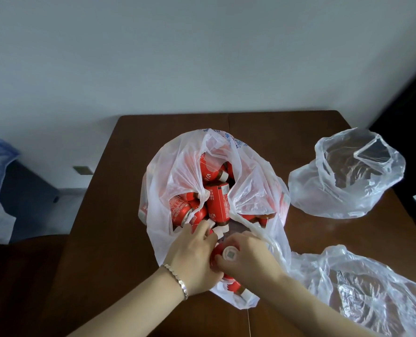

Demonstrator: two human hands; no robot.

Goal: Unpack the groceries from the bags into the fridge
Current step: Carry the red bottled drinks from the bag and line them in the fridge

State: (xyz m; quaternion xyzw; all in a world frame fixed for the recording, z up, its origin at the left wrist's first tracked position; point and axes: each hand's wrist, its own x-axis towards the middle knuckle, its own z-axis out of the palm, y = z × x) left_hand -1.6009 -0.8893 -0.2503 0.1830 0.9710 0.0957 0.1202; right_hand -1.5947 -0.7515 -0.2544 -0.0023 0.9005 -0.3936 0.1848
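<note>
Nearest, one red bottle (216, 250) is held by the right hand (249, 260), curled round its capped end, in the white bag (177, 166). The left hand (194, 260) is laid alongside (grip cannot be told). It is judged stiff, smooth, fairly heavy; the body is best clasped.

Blue print on bag (175, 171) & white print on red bottle (218, 205) label: too blurry to read.

Head view, looking steeply down, close over table (129, 190)
</note>
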